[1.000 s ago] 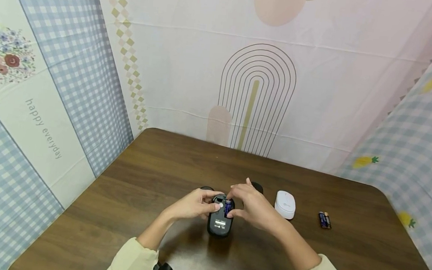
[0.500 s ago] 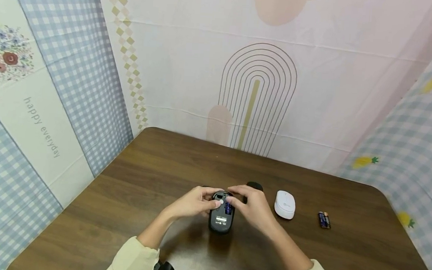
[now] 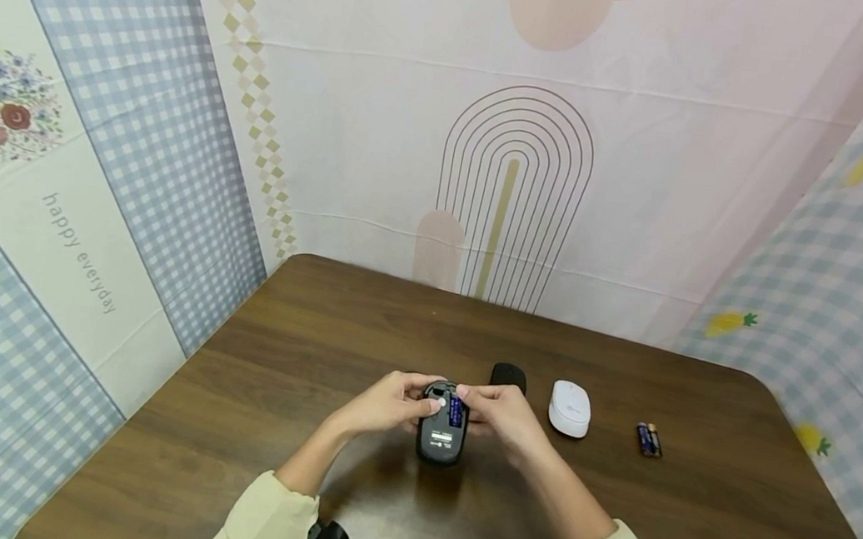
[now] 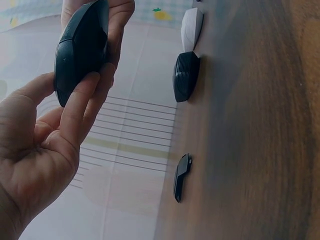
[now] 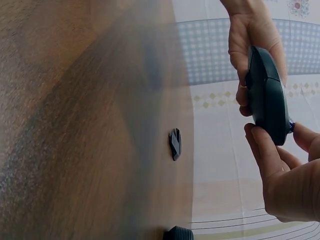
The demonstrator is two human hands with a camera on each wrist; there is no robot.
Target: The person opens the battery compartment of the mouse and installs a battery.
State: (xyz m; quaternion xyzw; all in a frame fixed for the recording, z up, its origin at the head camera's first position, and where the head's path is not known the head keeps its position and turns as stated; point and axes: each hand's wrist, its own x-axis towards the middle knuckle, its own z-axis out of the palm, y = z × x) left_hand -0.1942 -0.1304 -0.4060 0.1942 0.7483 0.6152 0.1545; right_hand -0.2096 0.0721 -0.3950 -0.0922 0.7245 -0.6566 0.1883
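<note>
A black computer mouse [image 3: 440, 445] is held above the table with its underside up. A blue battery [image 3: 456, 414] lies in its uncovered battery slot. My left hand [image 3: 383, 404] grips the left side, thumb on the underside and fingers beneath. On the right, my right hand [image 3: 505, 418] has its thumb at the battery's far end, its fingers curled against the mouse's other face. The right wrist view shows a blue battery end [image 5: 291, 126] sticking out under that thumb. The left wrist view shows a thin black cover [image 4: 182, 177] on the table, mostly hidden by my left hand in the head view.
Behind my right hand stands a black ridged object [image 3: 509, 377]. A white rounded device [image 3: 569, 409] is to its right. Farther right, two batteries [image 3: 648, 439] lie side by side on the brown wooden table [image 3: 308, 319]. Patterned cloth [image 3: 381, 132] hangs behind.
The right thumb has moved from the battery's near end to its far end. My right fingers have gone from above the mouse to beneath it. The left hand has hardly moved.
</note>
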